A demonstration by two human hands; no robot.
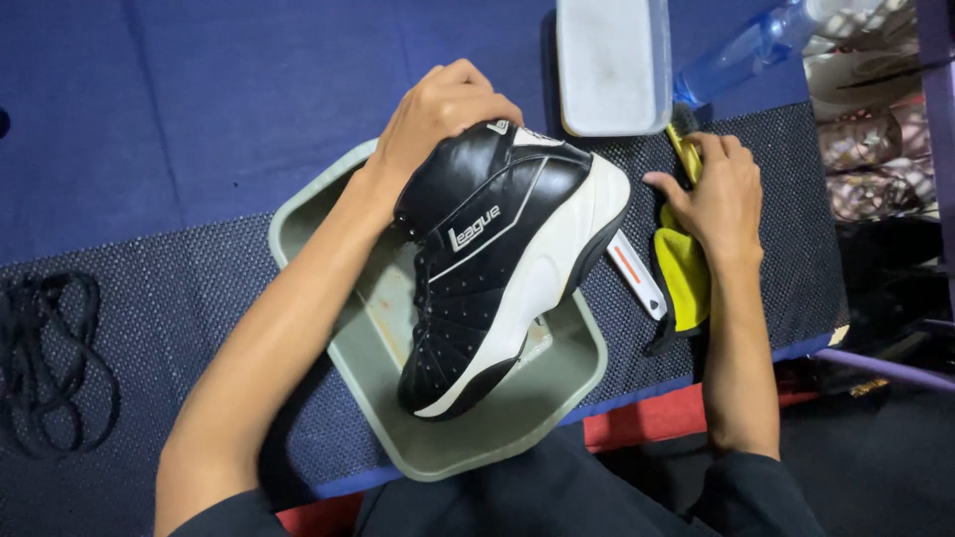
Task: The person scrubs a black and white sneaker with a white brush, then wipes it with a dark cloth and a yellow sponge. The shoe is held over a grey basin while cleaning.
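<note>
The left hand gripped the heel and collar of a black and white high-top shoe, its fingers curled closed over the top of the ankle. The shoe lay tilted on its side over a grey-green plastic tray, heel toward the far edge of the tabletop, toe toward the near edge, its white sole facing right. The tray sat near the middle of the tabletop's near edge on a dark mesh mat, which covered a blue cloth.

The right hand rested just right of the shoe, apart from it, with its fingers bent down on a yellow cloth and on the yellow handle of a brush beneath them. Whether they actually gripped the handle could not be told. A white tool with an orange stripe lay between the shoe's sole and the cloth.

At the far edge stood a white rectangular container, with a clear blue spray bottle just beside it to the right. A heap of black laces lay by the left edge.
</note>
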